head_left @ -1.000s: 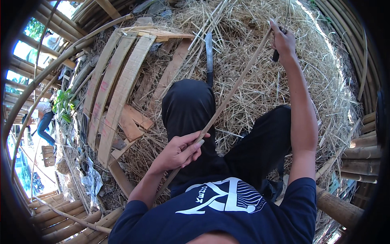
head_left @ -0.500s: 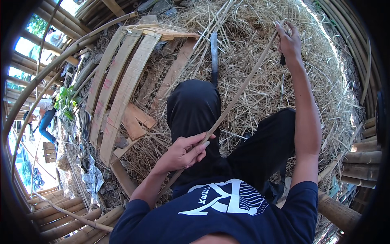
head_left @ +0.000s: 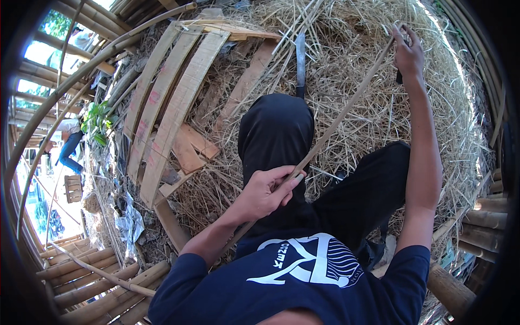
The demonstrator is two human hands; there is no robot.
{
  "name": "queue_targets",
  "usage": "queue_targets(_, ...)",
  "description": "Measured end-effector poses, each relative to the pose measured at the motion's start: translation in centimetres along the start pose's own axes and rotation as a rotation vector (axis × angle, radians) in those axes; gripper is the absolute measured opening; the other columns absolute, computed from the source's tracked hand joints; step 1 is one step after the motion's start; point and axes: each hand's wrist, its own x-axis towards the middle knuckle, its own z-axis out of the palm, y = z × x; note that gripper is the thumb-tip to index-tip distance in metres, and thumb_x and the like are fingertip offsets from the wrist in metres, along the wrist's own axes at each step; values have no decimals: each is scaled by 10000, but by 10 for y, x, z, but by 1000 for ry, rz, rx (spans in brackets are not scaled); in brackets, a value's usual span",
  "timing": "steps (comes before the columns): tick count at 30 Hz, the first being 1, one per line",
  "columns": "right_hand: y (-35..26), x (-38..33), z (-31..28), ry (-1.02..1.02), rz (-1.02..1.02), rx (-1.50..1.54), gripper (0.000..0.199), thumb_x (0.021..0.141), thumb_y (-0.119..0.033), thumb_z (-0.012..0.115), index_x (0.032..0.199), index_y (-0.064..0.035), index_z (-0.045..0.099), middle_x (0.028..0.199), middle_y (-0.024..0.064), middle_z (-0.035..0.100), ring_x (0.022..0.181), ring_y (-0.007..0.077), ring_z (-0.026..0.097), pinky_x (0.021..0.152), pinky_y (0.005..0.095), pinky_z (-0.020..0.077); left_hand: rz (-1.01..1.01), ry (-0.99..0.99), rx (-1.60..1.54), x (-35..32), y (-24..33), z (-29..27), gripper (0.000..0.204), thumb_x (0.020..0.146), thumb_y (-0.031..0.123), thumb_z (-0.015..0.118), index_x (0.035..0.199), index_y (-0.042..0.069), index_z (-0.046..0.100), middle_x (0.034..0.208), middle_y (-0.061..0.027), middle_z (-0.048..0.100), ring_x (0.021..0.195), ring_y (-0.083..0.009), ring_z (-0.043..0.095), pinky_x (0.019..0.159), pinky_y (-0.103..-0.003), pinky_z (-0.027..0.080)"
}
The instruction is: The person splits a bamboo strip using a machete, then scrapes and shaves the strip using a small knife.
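A long, thin bamboo strip (head_left: 346, 108) slants from beside my waist up to the far right. My left hand (head_left: 268, 192) is closed around its lower part, thumb on top, over my lap. At the strip's far end is my right hand (head_left: 410, 57), arm stretched out, with fingers bent near the tip. A dark handle (head_left: 399, 77) pokes out below the right palm; the rest of that tool cannot be made out. Beyond my raised knee a machete (head_left: 300, 59) lies on the shavings, its dark grip towards me.
Bamboo shavings (head_left: 357, 70) cover the ground ahead. A broken wooden crate (head_left: 184, 103) lies at left, near crumpled silvery plastic (head_left: 130, 225). Bamboo poles (head_left: 86, 281) line the lower left, with more bamboo (head_left: 485, 219) at right. Farther left, a person (head_left: 70, 146) in blue trousers bends over.
The whole view has shifted, so most things appear farther right. My left hand still grips the strip, and my right hand stays at its far end.
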Motion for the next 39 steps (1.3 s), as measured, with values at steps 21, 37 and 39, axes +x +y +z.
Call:
queue_targets(21,-42,-170,-12,-872,-327,-391,217,820,-191,608,775,4,692,653,193,636,623,348,639,668,440,525,176,143,-8,66,12,7,256,1020,220,456,1132,17,564,611,62,386,503,-10,335,458,-191,271)
queue_targets(37,-2,-154,25,-821,-418,-601,163,678,-129,617,647,26,654,633,235,627,627,385,651,632,447,542,231,201,176,87,-26,13,157,1012,193,476,1006,43,522,576,54,386,478,-14,324,427,-217,264)
queue_targets(39,4,-139,30,-766,-398,-610,164,683,-129,618,647,28,653,631,228,629,624,379,654,630,445,543,256,200,210,92,-26,12,153,1014,195,471,1003,49,516,574,56,384,466,-12,320,413,-213,259)
